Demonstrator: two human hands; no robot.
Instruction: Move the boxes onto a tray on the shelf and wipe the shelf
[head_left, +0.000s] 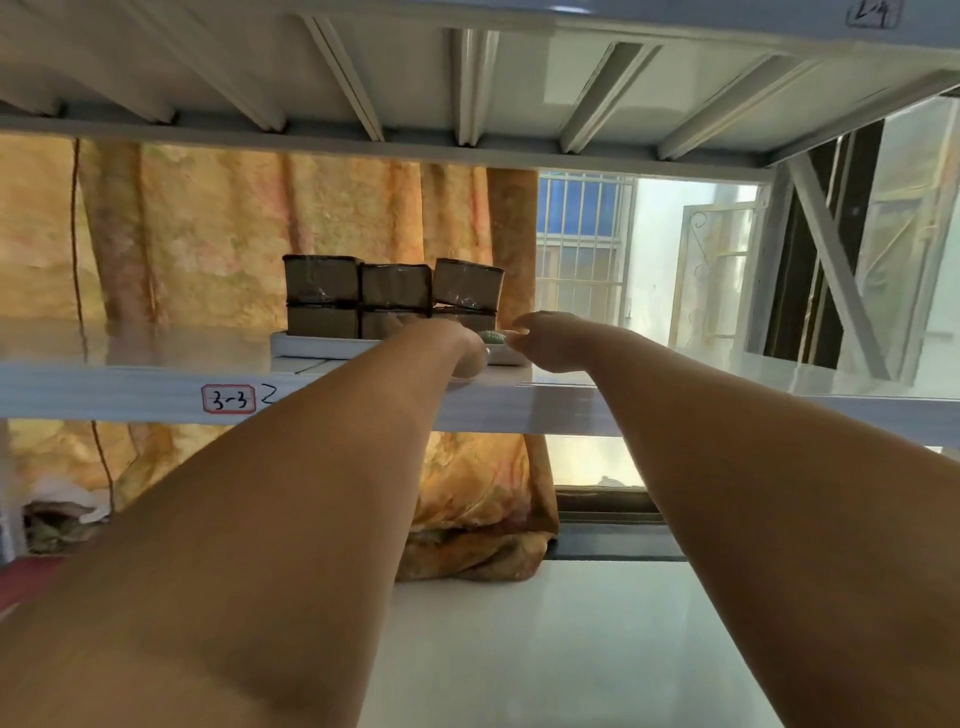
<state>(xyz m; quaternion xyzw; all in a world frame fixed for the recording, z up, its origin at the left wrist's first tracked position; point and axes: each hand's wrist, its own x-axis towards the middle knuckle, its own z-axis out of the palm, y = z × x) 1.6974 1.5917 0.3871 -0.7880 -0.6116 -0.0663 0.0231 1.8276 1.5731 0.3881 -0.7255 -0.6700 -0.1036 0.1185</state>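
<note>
Several brown cardboard boxes (396, 297) wrapped in clear tape stand in two layers on a white tray (311, 347) on the shelf (130, 387) marked 3-3. Both my bare arms reach up to the tray's right end. My left hand (460, 349) curls over the tray's front rim, thumb down on its wall. My right hand (543, 338) is at the tray's right corner with its fingertips curled in against it. A small green thing (492, 336), perhaps a cloth, shows between the two hands; what holds it is hidden.
The ribbed underside of the upper shelf (467, 78) is close above. An orange curtain (208, 218) hangs behind the shelf, and an open barred window (587, 244) is at the right. A white surface (545, 649) lies below.
</note>
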